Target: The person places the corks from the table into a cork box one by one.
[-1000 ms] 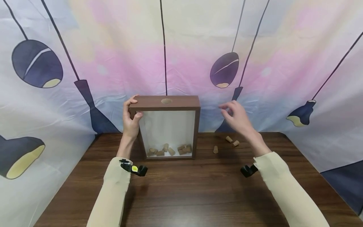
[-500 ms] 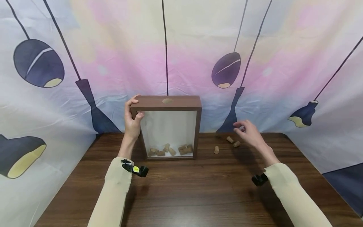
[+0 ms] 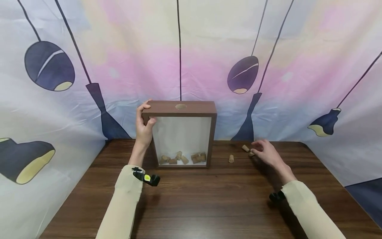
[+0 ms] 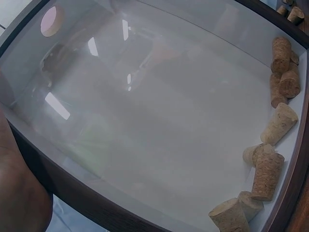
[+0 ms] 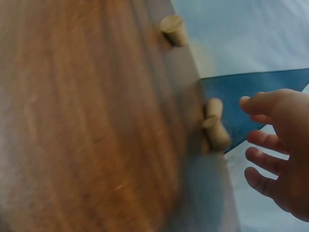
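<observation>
A brown wooden shadow box frame [image 3: 213, 139] with a clear front stands upright on the table, a round hole in its top. Several corks [image 4: 268, 176] lie along its bottom inside. My left hand [image 3: 144, 129] grips the upper left corner, thumb on the front and fingers over the top. Just right of the loose corks, my right hand [image 3: 267, 153] reaches down, fingers loosely bent and apart from them in the right wrist view. Two of these corks, a nearer cork [image 5: 217, 135] and a farther cork [image 3: 245, 148], lie close together. One more cork [image 3: 231, 159] stands nearer the box.
The dark wood table [image 3: 203, 202] ends at the back against a hanging cloth [image 3: 203, 66] printed with lamps. Black wrist cameras [image 3: 150, 179] sit on both cuffs.
My right hand has come down from beside the box's top to the loose corks at the back right. The left hand keeps its hold, and the whole head view has shifted slightly.
</observation>
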`<state>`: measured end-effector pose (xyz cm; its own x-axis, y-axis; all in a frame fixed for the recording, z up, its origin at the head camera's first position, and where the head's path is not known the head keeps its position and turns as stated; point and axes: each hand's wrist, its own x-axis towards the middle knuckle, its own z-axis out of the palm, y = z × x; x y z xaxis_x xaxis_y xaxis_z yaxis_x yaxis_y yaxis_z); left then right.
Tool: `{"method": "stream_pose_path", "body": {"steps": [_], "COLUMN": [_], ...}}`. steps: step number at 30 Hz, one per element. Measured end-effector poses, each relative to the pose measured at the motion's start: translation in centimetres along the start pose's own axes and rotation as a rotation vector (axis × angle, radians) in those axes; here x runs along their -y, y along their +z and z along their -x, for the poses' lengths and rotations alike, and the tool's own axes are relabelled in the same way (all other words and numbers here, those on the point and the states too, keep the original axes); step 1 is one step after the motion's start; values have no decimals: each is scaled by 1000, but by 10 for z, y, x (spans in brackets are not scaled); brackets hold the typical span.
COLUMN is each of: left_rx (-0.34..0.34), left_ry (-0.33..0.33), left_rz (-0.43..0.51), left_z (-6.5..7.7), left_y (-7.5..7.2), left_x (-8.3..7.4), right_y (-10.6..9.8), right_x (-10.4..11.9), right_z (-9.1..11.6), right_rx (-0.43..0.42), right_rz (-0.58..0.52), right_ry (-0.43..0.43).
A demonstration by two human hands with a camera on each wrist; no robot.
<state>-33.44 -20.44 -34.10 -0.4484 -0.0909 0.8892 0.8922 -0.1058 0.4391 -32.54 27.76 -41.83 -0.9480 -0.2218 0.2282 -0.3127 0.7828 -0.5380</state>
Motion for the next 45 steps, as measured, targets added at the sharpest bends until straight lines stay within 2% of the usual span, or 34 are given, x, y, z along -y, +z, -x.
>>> {"method": "stream_pose_path", "body": {"steps": [12, 19, 27, 35, 45], "left_rx": [-11, -1, -1, -8, 0], "left_ry": [-5, 0, -8, -4, -3], "left_rz": [-20, -28, -25, -17, -9], "left_z": [1, 2, 2, 1, 1], "left_y": [1, 2, 2, 2, 2], "left_x": [-1, 0, -1, -2, -2], "right_y": [13, 16, 16, 6, -14], "right_x": [-15, -16, -10, 10, 48], "right_z": [2, 2, 2, 1, 3], "right_rx": [8, 1, -38, -77, -170], "right_rz": [70, 73, 59, 7, -16], "right_ry": [42, 64, 52, 11, -63]}}
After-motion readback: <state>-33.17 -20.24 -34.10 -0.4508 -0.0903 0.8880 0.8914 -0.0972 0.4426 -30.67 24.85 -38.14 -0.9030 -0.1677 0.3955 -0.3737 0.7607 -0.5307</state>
